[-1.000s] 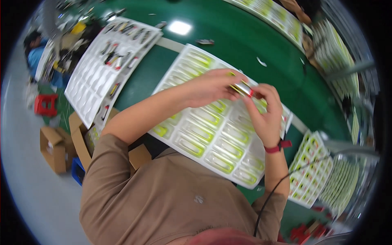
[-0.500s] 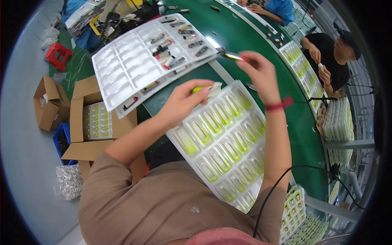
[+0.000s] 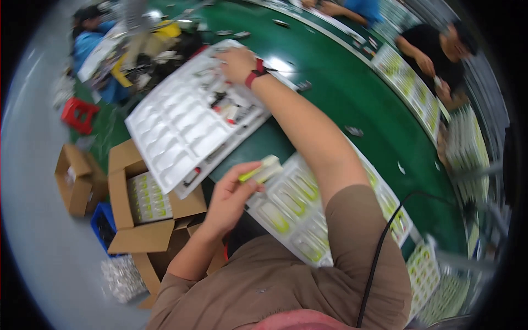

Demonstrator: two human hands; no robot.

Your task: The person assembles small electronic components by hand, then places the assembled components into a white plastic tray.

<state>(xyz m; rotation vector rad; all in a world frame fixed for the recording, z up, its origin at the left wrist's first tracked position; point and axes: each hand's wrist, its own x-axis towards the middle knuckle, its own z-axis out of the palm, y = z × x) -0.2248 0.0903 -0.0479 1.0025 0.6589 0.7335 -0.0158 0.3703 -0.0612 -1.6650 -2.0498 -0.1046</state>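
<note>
My left hand [image 3: 225, 202] is closed on a small yellow-green and white plastic case [image 3: 264, 170], held just above the near-left corner of a tray of similar cases [image 3: 270, 212]. My right hand [image 3: 236, 64] reaches across to the far end of a white moulded tray [image 3: 179, 124]. Motion blur and the hand itself hide what its fingers touch. Several small cylindrical pieces with red or black ends [image 3: 228, 113] lie in that tray's pockets beside my right wrist. My right forearm passes over the tray of cases and hides part of it.
Open cardboard boxes [image 3: 122, 198], a blue bin [image 3: 103, 225] and a bag of white parts [image 3: 122, 279] sit at the left. Loose dark pieces [image 3: 355, 131] lie on the green table [image 3: 324, 93]. A black cable [image 3: 379, 250] hangs by my right arm. Co-workers [image 3: 434, 52] work across the table.
My right hand has swung left onto the white tray; the silver, red-ended piece it held no longer shows in it. My left hand, still holding the case, has drawn nearer to me. The view has shifted.
</note>
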